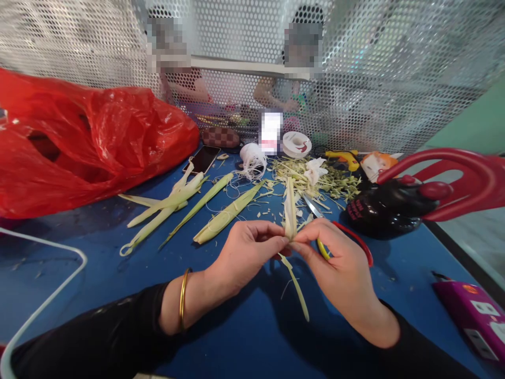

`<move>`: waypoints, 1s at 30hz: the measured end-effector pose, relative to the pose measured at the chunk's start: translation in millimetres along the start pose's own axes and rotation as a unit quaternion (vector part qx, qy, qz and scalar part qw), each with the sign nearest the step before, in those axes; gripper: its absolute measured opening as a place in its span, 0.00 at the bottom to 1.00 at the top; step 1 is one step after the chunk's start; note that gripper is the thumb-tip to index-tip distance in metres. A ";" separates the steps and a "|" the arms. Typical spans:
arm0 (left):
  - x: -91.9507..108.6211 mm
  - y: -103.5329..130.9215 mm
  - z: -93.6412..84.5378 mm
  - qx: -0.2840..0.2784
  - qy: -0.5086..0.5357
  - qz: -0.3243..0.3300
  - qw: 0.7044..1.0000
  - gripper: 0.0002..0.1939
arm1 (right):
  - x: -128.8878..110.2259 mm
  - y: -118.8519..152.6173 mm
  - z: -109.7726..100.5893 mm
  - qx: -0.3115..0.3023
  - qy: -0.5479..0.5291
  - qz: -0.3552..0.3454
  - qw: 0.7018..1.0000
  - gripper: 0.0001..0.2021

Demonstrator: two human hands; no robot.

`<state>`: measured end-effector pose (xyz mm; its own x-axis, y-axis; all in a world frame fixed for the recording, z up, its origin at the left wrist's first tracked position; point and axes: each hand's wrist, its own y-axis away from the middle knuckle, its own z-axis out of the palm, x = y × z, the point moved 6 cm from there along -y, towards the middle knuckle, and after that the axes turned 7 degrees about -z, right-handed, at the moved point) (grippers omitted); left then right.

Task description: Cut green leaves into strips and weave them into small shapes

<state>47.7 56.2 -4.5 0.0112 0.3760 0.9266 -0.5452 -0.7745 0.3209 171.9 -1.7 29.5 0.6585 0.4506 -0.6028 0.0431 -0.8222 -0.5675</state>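
A pale folded leaf bundle (290,210) stands upright between my hands, pinched near its lower end. My left hand (246,252), with a gold bangle at the wrist, grips it from the left with thumb and fingers. My right hand (341,266) pinches the same spot from the right. A thin green strip (296,289) hangs below the fingers. Scissors (313,206) with red and yellow handles lie partly behind my right hand. Several loose leaves, among them a wide one (229,213), lie left of my hands.
A red plastic bag (94,142) covers the back left. Behind the leaves are a phone (203,159), white string (253,160), a ribbon spool (296,144) and plant scraps (339,184). A black jar (384,210) and purple box (471,310) stand right. A white cable (47,300) curves at left.
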 end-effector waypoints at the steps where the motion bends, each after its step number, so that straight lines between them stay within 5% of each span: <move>1: 0.2 0.7 0.4 0.000 0.000 0.000 1.000 0.03 | 2.8 0.0 -0.3 0.006 -0.007 0.020 1.000 0.07; 6: 0.7 1.8 2.6 -0.003 -0.001 -0.005 1.000 0.04 | 19.0 0.9 -1.8 0.046 -0.073 0.133 0.987 0.08; 12: -1.9 -0.8 2.8 -0.020 -0.002 -0.014 1.000 0.04 | 31.2 6.2 7.8 0.019 -0.202 0.224 0.953 0.09; 18: -3.4 -1.6 2.6 -0.030 0.022 -0.012 0.999 0.02 | 34.9 8.0 15.1 0.024 -0.275 0.260 0.925 0.10; 21: -4.9 -2.0 1.9 -0.034 0.056 -0.032 0.997 0.02 | 29.8 5.6 10.7 0.037 -0.223 0.204 0.952 0.08; 24: -8.1 -2.6 -0.1 -0.030 0.087 -0.064 0.994 0.03 | 13.0 1.4 0.8 0.047 -0.082 0.045 0.995 0.04; 27: -8.5 -3.0 -2.3 -0.022 0.099 -0.065 0.993 0.04 | -4.9 2.4 -3.5 0.050 0.064 -0.107 0.991 0.06; 30: -8.2 -3.1 -3.3 -0.017 0.100 -0.062 0.993 0.04 | -11.5 3.7 -4.6 0.055 0.139 -0.155 0.977 0.08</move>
<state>46.5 57.2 -13.7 -0.0854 0.5641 0.8213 -0.5782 -0.6994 0.4203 168.0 -11.5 36.9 0.8052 0.5485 -0.2255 0.2025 -0.6118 -0.7647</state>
